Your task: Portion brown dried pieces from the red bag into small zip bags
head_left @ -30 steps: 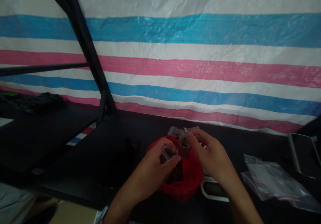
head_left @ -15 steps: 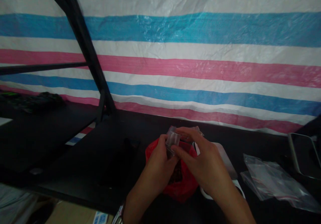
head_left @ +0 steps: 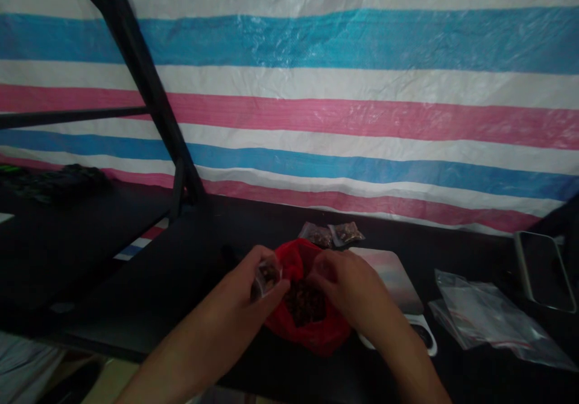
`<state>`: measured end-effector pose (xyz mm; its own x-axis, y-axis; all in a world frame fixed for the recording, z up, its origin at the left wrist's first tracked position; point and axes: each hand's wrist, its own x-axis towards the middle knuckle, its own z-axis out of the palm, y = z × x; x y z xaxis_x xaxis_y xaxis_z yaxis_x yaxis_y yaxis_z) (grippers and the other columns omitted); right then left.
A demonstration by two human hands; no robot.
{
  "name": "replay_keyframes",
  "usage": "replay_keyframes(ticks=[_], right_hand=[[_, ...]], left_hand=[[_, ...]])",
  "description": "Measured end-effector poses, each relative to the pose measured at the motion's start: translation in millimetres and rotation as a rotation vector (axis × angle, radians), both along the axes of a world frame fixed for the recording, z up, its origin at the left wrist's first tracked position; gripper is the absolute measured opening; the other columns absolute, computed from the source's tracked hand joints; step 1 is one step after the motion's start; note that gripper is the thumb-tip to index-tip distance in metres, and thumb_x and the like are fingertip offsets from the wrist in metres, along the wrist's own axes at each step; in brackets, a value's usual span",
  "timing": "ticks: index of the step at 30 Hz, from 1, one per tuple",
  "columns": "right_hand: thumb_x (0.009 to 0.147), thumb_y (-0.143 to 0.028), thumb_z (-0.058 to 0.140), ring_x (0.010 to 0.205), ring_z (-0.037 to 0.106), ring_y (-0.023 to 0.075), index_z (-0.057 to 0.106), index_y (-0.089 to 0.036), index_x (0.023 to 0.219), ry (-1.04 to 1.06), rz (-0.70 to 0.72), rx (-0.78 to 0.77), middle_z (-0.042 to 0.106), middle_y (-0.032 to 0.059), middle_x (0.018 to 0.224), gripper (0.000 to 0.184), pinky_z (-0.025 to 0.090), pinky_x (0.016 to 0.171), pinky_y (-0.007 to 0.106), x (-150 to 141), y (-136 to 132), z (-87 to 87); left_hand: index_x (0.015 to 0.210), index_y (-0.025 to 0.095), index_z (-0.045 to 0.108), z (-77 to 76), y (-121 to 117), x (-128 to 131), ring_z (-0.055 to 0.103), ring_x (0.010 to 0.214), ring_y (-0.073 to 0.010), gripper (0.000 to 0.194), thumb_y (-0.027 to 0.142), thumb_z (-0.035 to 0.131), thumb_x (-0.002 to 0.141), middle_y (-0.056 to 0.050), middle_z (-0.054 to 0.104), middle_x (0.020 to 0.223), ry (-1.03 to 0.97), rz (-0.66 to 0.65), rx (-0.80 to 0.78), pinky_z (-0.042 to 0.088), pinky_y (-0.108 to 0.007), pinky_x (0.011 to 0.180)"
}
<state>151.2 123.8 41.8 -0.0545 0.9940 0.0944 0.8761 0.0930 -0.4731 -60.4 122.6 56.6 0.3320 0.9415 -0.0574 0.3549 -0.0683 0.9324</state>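
My left hand (head_left: 248, 283) is closed around a small clear plastic bag (head_left: 268, 275), its mouth open, with some brown bits showing inside. It is at the left rim of a red plastic bag (head_left: 312, 340). Dark brown pieces (head_left: 305, 304) lie in that open red bag. Over the bag's right side, my right hand (head_left: 346, 280) reaches in with its fingers pinched together. What those fingertips hold, if anything, cannot be made out. Two small filled packets (head_left: 346, 233) lie on the table just behind the red bag.
A white scale-like device (head_left: 423, 331) with a pale flat panel (head_left: 393, 277) sits right of the red bag. Several clear zip bags (head_left: 493, 319) lie farther right, near a phone (head_left: 545, 271). A black metal post (head_left: 140, 66) slants up at left before a striped sheet (head_left: 339, 114).
My hands have moved apart. The left went left and down with the small bag; the right let go of it and dropped into the red bag. The packets behind are now uncovered.
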Motion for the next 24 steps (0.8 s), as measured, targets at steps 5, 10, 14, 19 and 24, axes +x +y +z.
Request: replay_keyframes(ticks=[5, 10, 14, 19, 24], right_hand=[[0.101, -0.028, 0.069, 0.113, 0.071, 0.0317, 0.076, -0.020, 0.106, -0.110, -0.003, -0.070, 0.080, 0.0115, 0.113, 0.012, 0.048, 0.098, 0.042, -21, 7, -14.4], [0.101, -0.025, 0.066, 0.114, 0.070, 0.0299, 0.076, -0.020, 0.106, -0.048, 0.068, -0.090, 0.080, 0.0110, 0.112, 0.012, 0.046, 0.097, 0.039, -29, 6, -17.0], [0.100, -0.026, 0.066, 0.107, 0.071, 0.0291, 0.076, -0.019, 0.099, 0.013, 0.147, -0.065, 0.080, 0.0102, 0.106, 0.012, 0.046, 0.092, 0.037, -24, 3, -17.5], [0.102, -0.030, 0.062, 0.084, 0.073, 0.0203, 0.076, -0.023, 0.093, 0.275, 0.166, -0.161, 0.081, 0.0031, 0.091, 0.018, 0.046, 0.073, 0.029, -9, 5, -19.0], [0.102, -0.039, 0.058, 0.079, 0.074, 0.0203, 0.076, -0.022, 0.094, 0.482, 0.087, -0.133, 0.081, 0.0031, 0.088, 0.026, 0.050, 0.069, 0.029, 8, 9, -18.4]], left_hand=[[0.101, 0.024, 0.065, -13.9, 2, -7, 0.060, 0.081, -0.0174, 0.020, 0.043, 0.063, 0.095, 0.002, 0.067, 0.091, 0.169, -0.314, -0.205, 0.046, -0.028, 0.070], [0.103, 0.022, 0.061, -40.2, 26, -1, 0.053, 0.084, -0.0168, 0.028, 0.050, 0.062, 0.098, 0.001, 0.060, 0.095, -0.041, -0.273, -0.204, 0.045, -0.030, 0.077], [0.100, 0.022, 0.058, -48.0, 33, -5, 0.049, 0.087, -0.0164, 0.030, 0.052, 0.066, 0.097, 0.002, 0.054, 0.096, -0.167, -0.235, -0.211, 0.044, -0.030, 0.081], [0.103, 0.022, 0.059, -38.3, 29, -8, 0.051, 0.088, -0.0166, 0.030, 0.051, 0.065, 0.098, 0.001, 0.056, 0.098, -0.149, -0.268, -0.218, 0.045, -0.030, 0.082], [0.098, 0.023, 0.059, -19.7, 23, -1, 0.055, 0.082, -0.0160, 0.024, 0.046, 0.066, 0.096, 0.002, 0.059, 0.091, -0.130, -0.166, -0.122, 0.045, -0.027, 0.072]])
